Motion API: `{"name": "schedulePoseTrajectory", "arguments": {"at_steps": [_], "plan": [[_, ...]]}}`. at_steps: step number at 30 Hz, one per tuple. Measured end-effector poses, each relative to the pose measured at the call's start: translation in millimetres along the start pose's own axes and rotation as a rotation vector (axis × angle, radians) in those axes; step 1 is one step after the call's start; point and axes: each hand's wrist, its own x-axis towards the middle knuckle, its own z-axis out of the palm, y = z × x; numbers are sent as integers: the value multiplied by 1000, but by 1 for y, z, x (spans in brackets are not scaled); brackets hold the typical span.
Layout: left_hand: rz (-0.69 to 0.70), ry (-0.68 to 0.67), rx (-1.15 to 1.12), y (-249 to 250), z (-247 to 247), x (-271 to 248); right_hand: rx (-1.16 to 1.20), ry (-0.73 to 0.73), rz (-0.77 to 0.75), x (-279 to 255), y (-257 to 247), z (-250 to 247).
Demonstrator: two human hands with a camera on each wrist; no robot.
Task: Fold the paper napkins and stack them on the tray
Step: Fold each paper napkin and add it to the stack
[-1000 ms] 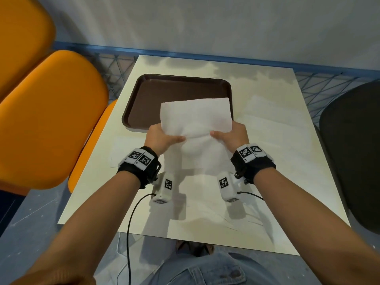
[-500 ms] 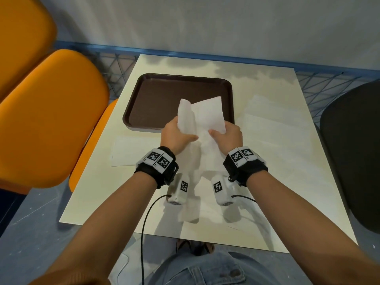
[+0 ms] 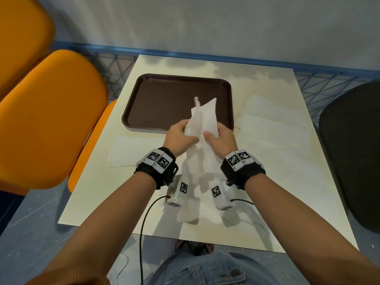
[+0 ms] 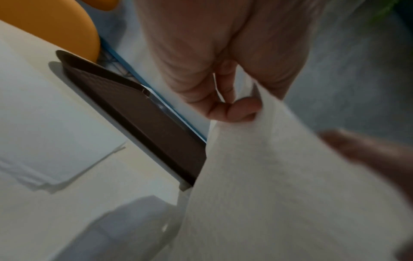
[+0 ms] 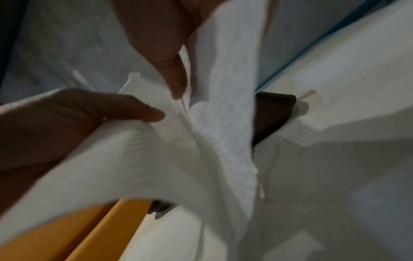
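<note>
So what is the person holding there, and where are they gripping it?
A white paper napkin, held up over the table. Both hands pinch it partway down: the left hand and right hand close together, its top standing above them.

Both forearms are extended forward, converging toward 12 o'clock. The left hand [image 3: 179, 136] and right hand [image 3: 220, 138] are held close together, raised above the table, the left at 9 o'clock of the right. Each grip is closed on the napkin [image 3: 202, 120]: the left thumb is pressed across toward 3 o'clock, the right thumb toward 9 o'clock. Left fingers [image 4: 234, 109] are seen curled, pinching the sheet edge. Wrists are held level, backs of hands up.
</note>
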Motion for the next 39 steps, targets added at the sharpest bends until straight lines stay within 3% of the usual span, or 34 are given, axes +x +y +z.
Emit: {"name": "schedulePoseTrajectory", "arguments": {"at_steps": [3,5,7,8,11,15,17,19,21,23,25,28,31,36,39], "plan": [[89,-119,-8,-5,8,-4,180,-9,109,1,-4,8],[79,-209,-103,-9,9,-7,180,29,113,4,-4,7],[54,-185,-289,-10,7,-9,137,96,126,9,-2,2],[51,-104,-331,-11,5,-8,146,135,152,11,-1,0],[-6,138,-107,-19,-1,-2,293,199,205,15,4,-5],[-44,-63,45,-34,0,0,486,212,258,17,11,-7],[-3,-71,73,-37,0,1,484,215,277,19,16,-10],[23,-40,160,-38,-3,4,368,277,245,20,21,-15],[83,-27,418,-36,-10,8,144,349,131,19,25,-23],[197,-53,797,-29,-15,9,-183,277,-90,16,25,-30],[324,-103,1065,-22,-18,10,-576,29,-298,16,22,-30],[404,-137,1132,-18,-20,10,-949,-294,-411,20,17,-26],[343,-127,1050,-21,-28,12,-918,-328,-342,26,14,-33],[67,-209,603,-46,-37,16,-604,-355,-101,23,20,-54],[0,-219,677,-63,-25,18,-715,-365,25,24,41,-54]]}}
